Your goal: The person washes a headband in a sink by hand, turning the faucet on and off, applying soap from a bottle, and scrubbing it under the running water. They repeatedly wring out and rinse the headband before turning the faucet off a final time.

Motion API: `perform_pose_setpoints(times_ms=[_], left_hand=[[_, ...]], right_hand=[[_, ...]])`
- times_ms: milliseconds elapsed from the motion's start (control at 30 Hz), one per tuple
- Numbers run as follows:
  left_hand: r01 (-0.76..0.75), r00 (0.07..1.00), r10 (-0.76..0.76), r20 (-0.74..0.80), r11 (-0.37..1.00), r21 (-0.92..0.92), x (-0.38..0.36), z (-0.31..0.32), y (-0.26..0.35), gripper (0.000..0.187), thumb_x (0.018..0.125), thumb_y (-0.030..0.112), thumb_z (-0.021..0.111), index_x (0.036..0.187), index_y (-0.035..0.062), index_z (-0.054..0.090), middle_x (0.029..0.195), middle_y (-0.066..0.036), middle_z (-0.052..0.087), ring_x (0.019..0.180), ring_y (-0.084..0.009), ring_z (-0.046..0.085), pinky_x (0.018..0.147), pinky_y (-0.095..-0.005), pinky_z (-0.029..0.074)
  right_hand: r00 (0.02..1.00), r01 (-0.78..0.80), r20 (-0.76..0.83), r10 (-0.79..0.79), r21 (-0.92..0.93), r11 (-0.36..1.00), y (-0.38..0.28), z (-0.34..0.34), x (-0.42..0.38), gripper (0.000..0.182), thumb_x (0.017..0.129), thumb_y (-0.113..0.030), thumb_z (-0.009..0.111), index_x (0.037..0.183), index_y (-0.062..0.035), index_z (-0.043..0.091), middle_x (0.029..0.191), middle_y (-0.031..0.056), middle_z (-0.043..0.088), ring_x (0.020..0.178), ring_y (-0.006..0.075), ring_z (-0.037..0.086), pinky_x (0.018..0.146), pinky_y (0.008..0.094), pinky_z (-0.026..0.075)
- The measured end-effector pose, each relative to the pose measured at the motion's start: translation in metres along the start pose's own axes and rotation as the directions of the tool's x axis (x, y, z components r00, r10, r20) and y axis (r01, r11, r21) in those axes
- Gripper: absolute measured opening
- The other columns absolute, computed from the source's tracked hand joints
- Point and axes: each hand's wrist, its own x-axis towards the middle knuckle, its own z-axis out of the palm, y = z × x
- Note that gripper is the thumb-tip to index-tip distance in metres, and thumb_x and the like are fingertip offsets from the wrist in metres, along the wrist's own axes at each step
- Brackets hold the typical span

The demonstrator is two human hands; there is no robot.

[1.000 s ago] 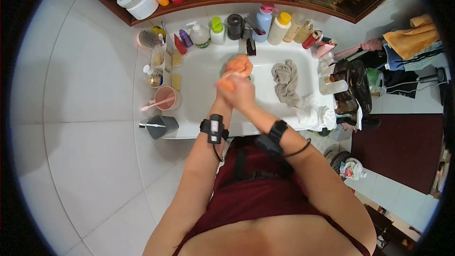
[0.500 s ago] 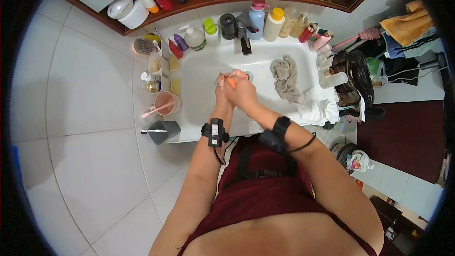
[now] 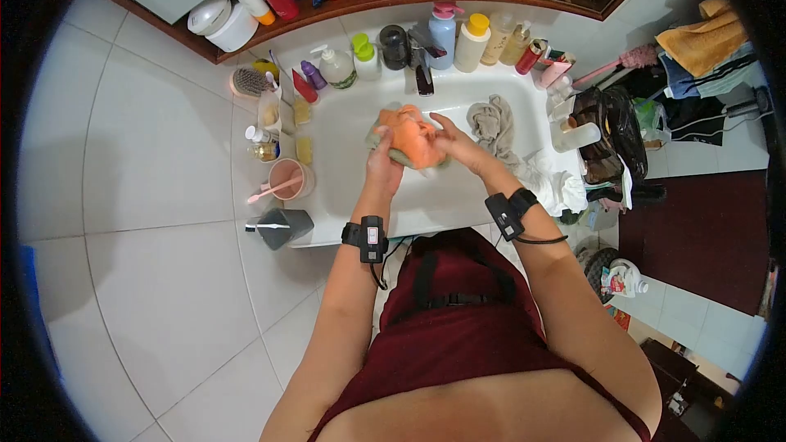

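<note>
An orange cloth with a grey-green underside is bunched over the white sink. My left hand grips its lower left side, thumb on top and the other fingers hidden beneath. At the right edge of the cloth is my right hand, thumb and fingers curved around the fabric. Beyond the cloth, the dark faucet reaches over the basin. A wet grey cloth lies crumpled in the sink to the right, beside a white cloth draped near the rim.
Several bottles stand behind the sink, including a blue pump bottle and a yellow-capped bottle. Along the left rim are a pink cup and a dark grey cup. A wooden shelf curves above.
The orange cloth, squeezed small between both hands before, is now spread wider. My right hand has moved right, away from my left, and both forearms have parted.
</note>
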Motion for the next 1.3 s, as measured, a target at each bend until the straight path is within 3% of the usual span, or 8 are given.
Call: perform_pose_setpoints(times_ms=[133, 233, 433, 567, 667, 700, 1100, 1300], left_hand=[[0.035, 0.984, -0.055, 0.170, 0.992, 0.123, -0.003, 0.002, -0.014, 0.036, 0.088, 0.014, 0.055, 0.121, 0.0047, 0.042, 0.119, -0.008, 0.049, 0.112, -0.0217, 0.048, 0.097, -0.0388, 0.040], [0.071, 0.983, -0.108, 0.149, 0.970, 0.235, -0.004, -0.001, -0.018, 0.050, 0.089, 0.024, 0.055, 0.130, 0.0032, 0.034, 0.125, -0.010, 0.046, 0.117, -0.0233, 0.045, 0.098, -0.0388, 0.039], [0.305, 0.952, -0.298, 0.074, 0.896, -0.321, -0.001, -0.006, 0.018, 0.061, 0.088, 0.050, 0.048, 0.129, 0.0062, 0.037, 0.124, -0.012, 0.046, 0.114, -0.0253, 0.047, 0.095, -0.0367, 0.041], [0.055, 0.991, -0.072, -0.110, 0.988, -0.145, 0.028, -0.014, -0.005, 0.059, 0.087, 0.053, 0.048, 0.124, 0.0073, 0.044, 0.122, -0.011, 0.048, 0.106, -0.0246, 0.052, 0.090, -0.0371, 0.045], [-0.016, 0.999, 0.017, 0.029, 0.999, -0.031, 0.012, 0.019, -0.018, 0.050, 0.088, 0.048, 0.051, 0.117, 0.0080, 0.049, 0.109, -0.007, 0.053, 0.100, -0.0239, 0.053, 0.084, -0.0375, 0.048], [0.119, 0.966, -0.104, -0.238, 0.992, 0.051, 0.014, 0.017, -0.022, 0.043, 0.092, 0.043, 0.045, 0.116, 0.0083, 0.051, 0.107, -0.005, 0.055, 0.100, -0.0233, 0.054, 0.084, -0.0373, 0.048], [0.155, 0.975, -0.151, -0.162, 0.988, 0.012, 0.020, -0.011, -0.018, 0.042, 0.096, 0.041, 0.036, 0.119, 0.0093, 0.048, 0.104, -0.006, 0.057, 0.096, -0.0202, 0.056, 0.084, -0.0357, 0.047], [0.172, 0.968, -0.132, -0.213, 0.969, 0.179, 0.019, -0.007, -0.021, 0.047, 0.096, 0.042, 0.033, 0.128, 0.0092, 0.040, 0.121, -0.009, 0.051, 0.106, -0.0231, 0.053, 0.088, -0.0372, 0.047]], right_hand=[[0.997, -0.058, 0.065, 0.041, 0.286, 0.956, -0.001, 0.009, 0.018, 0.056, 0.081, -0.014, 0.060, 0.131, -0.0042, 0.038, 0.115, 0.0093, 0.055, 0.105, 0.0185, 0.053, 0.088, 0.0278, 0.042], [0.996, -0.084, 0.041, 0.079, 0.144, 0.986, -0.024, 0.018, 0.014, 0.053, 0.080, -0.008, 0.061, 0.129, -0.0023, 0.040, 0.118, 0.0088, 0.053, 0.107, 0.0171, 0.052, 0.089, 0.0281, 0.042], [0.943, 0.310, 0.106, -0.315, 0.063, 0.949, -0.011, 0.056, -0.006, 0.049, 0.078, -0.013, 0.065, 0.122, -0.0012, 0.045, 0.109, 0.0124, 0.058, 0.099, 0.0212, 0.057, 0.086, 0.0306, 0.044], [0.959, 0.128, -0.097, -0.265, -0.687, 0.715, -0.045, 0.097, -0.031, 0.060, 0.076, -0.047, 0.063, 0.111, -0.0007, 0.050, 0.091, 0.0252, 0.061, 0.085, 0.0380, 0.061, 0.073, 0.0397, 0.048], [0.895, -0.100, -0.429, -0.119, -0.456, 0.885, -0.059, 0.079, -0.003, 0.056, 0.080, -0.052, 0.053, 0.100, -0.0004, 0.059, 0.080, 0.0243, 0.063, 0.082, 0.0410, 0.060, 0.072, 0.0456, 0.046], [0.827, -0.184, -0.544, -0.142, -0.500, 0.846, -0.054, 0.072, 0.011, 0.048, 0.079, -0.051, 0.054, 0.088, -0.0049, 0.064, 0.076, 0.0219, 0.063, 0.075, 0.0384, 0.062, 0.067, 0.0450, 0.048], [0.875, -0.009, -0.376, -0.306, -0.644, 0.765, -0.018, 0.094, -0.006, 0.045, 0.087, -0.043, 0.041, 0.086, -0.0047, 0.065, 0.075, 0.0223, 0.062, 0.071, 0.0401, 0.060, 0.066, 0.0454, 0.048], [0.951, -0.034, -0.294, -0.102, -0.422, 0.906, -0.014, 0.050, 0.017, 0.041, 0.086, -0.028, 0.053, 0.119, -0.0053, 0.049, 0.099, 0.0203, 0.062, 0.090, 0.0318, 0.061, 0.080, 0.0374, 0.047]])
